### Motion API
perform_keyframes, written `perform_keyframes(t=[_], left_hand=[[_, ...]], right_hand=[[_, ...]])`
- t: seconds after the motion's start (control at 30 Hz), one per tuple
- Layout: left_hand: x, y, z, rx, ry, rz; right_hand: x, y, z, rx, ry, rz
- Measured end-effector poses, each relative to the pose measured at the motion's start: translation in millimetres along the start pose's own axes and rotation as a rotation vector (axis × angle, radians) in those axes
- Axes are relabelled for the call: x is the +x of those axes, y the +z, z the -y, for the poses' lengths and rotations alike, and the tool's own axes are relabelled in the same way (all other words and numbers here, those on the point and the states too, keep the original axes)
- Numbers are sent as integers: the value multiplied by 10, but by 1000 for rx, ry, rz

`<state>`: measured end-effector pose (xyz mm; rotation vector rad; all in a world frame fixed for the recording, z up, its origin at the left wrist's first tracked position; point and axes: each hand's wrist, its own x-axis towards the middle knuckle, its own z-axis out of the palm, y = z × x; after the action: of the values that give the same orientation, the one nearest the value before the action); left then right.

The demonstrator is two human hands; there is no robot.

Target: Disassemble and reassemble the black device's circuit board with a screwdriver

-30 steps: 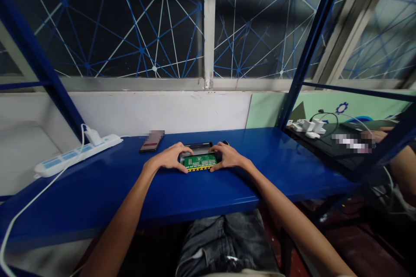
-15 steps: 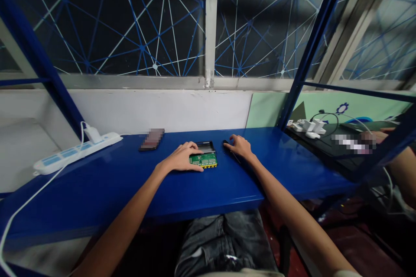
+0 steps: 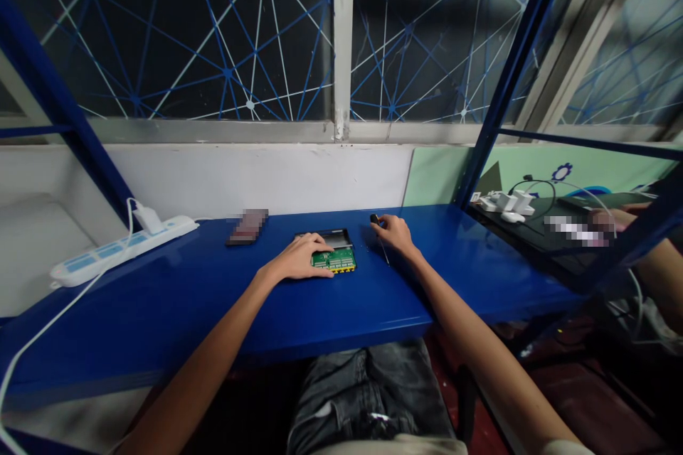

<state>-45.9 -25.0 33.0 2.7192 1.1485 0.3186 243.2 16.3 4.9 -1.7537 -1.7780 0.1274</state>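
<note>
A green circuit board (image 3: 337, 257) with yellow parts along its near edge lies on the blue table. My left hand (image 3: 299, 256) spans its left end, thumb at the near side and fingers at the far side, closed on it. Just behind the board is a dark, shallow case (image 3: 339, 236), partly covered by my fingers. To the right, my right hand (image 3: 397, 234) pinches the black handle of a screwdriver (image 3: 374, 218). The thin shaft slants down toward the tabletop, apart from the board; whether its tip touches the table I cannot tell.
A white power strip (image 3: 122, 249) with a plug and cable runs along the table's left side. A dark phone-like slab (image 3: 248, 227) lies at the back left. Blue frame posts (image 3: 496, 99) rise at both sides. A co-worker's arm (image 3: 654, 256) and white chargers (image 3: 512, 205) are at the right.
My right hand has lifted the screwdriver's handle end, so the tool now stands more steeply. My left hand stays on the circuit board.
</note>
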Motion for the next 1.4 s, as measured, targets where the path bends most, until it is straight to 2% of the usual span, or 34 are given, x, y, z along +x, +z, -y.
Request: perform_keyframes(t=[0.17,0.3,0.57,1.0,1.4], left_hand=[[6,-12,-16,4,-5,4],[7,-8,-8,-2,-5,7],[10,10,22,-6,7,4],[8,20,31,-31,12,-3],[-7,-14,-39,-31,-3,-37]], right_hand=[[14,-49,10,238,-65,-169],[-8,-70,42,416,-118,-208],[-13,-99,50,641,-49,-263],[-34,-77,71,621,-72,-278],[-54,-72,109,756,-72,-271]])
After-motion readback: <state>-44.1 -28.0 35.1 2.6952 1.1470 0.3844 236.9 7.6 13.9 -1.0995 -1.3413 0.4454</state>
